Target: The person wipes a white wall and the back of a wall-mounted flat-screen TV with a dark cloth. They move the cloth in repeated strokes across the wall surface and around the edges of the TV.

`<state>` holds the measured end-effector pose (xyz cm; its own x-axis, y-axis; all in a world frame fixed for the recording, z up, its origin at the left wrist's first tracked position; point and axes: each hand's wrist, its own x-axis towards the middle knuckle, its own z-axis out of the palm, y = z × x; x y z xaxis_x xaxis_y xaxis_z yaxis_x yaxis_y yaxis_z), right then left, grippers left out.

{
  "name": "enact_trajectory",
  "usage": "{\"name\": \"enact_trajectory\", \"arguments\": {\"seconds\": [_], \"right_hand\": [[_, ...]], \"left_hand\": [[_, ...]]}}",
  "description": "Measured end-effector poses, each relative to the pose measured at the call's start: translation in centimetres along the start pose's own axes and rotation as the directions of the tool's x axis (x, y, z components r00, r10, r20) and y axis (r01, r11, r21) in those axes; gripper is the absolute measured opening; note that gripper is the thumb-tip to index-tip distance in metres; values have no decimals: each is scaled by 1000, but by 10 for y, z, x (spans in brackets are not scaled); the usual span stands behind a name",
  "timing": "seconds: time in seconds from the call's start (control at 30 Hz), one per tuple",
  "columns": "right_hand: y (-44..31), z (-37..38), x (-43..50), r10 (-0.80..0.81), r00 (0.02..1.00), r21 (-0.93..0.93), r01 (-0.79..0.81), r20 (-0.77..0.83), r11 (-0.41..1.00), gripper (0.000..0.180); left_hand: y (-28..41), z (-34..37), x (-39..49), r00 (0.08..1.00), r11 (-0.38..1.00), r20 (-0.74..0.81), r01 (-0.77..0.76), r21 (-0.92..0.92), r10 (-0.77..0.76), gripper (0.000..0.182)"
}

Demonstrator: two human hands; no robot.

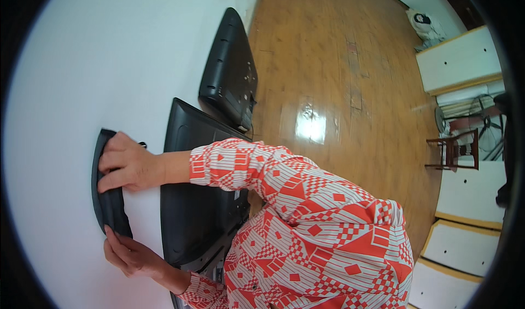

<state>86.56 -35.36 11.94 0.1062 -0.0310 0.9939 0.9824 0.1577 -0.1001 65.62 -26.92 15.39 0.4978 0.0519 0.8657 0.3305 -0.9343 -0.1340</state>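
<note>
A folded strip of black material, seemingly cloth (110,208), stretches along a white surface (69,104) before me. My right hand (131,163) lies over its upper part in the picture, back of the hand showing, with fingers curled onto it. The lower end is pinched between the thumb and fingers of my left hand (129,253). Part of the strip is hidden beneath my right hand. Beside my right wrist, a small dark object (142,145) with a pale mark pokes out; what it is I cannot tell.
Under my right forearm sits a large black flat-screen casing (197,210), back side showing. A second black casing (229,67) stands beyond it. Wooden flooring (307,63) extends to the right. Along the far side are a wooden chair (455,151), a fan (486,122) and white cabinets (459,63).
</note>
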Motion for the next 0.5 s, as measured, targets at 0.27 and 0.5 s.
{"name": "enact_trajectory", "arguments": {"seconds": [0.27, 0.5], "right_hand": [[-5, -19, -91, 7, 952, -74, 16, 307, 997, 23], [-15, -10, -67, -58, 965, -35, 69, 255, 997, 21]], "left_hand": [[13, 43, -70, 941, 989, 314, -94, -116, 126, 22], [-5, 25, -75, 985, 990, 164, -36, -140, 59, 23]]}}
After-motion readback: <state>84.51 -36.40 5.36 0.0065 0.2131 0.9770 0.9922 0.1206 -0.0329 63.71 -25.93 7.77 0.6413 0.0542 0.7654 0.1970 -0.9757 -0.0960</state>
